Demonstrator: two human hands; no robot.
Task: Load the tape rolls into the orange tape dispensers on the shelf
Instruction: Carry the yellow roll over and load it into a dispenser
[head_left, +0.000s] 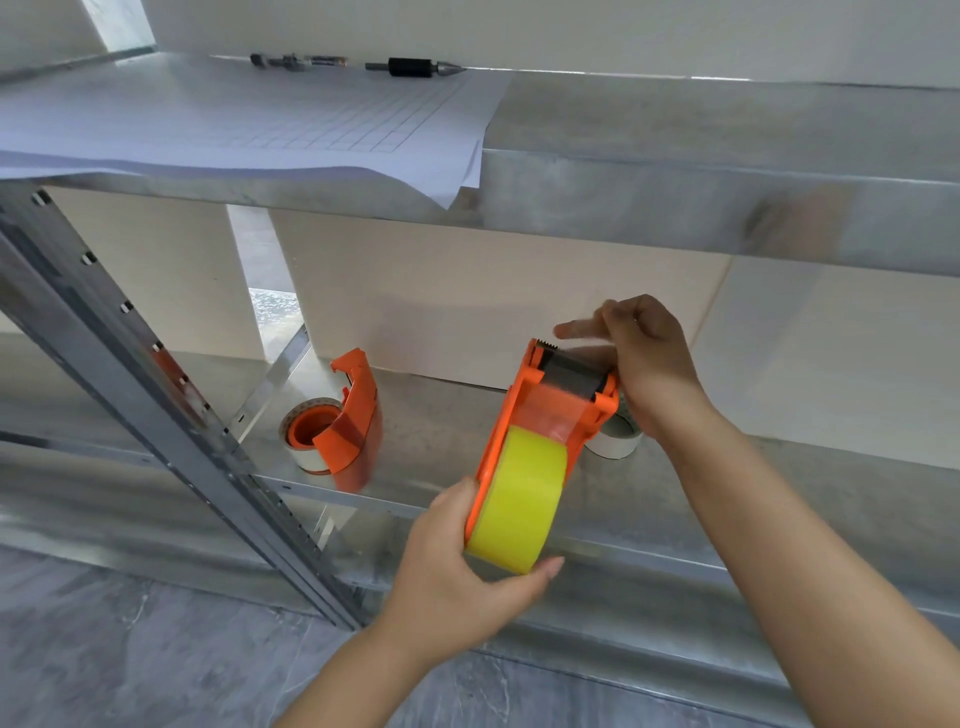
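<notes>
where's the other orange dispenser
In the head view, left of centre: the second orange plastic tape dispenser stands on the lower metal shelf, left of both hands.

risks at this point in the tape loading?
1. The right hand works right at the serrated cutter of the orange dispenser; a slip could nick a finger.
2. The left hand only cradles the yellow roll; pulling the tape could twist the dispenser loose.

Bright, even daylight | right hand (639, 358) fingertips motion-blurred | wide-angle edge bending
</notes>
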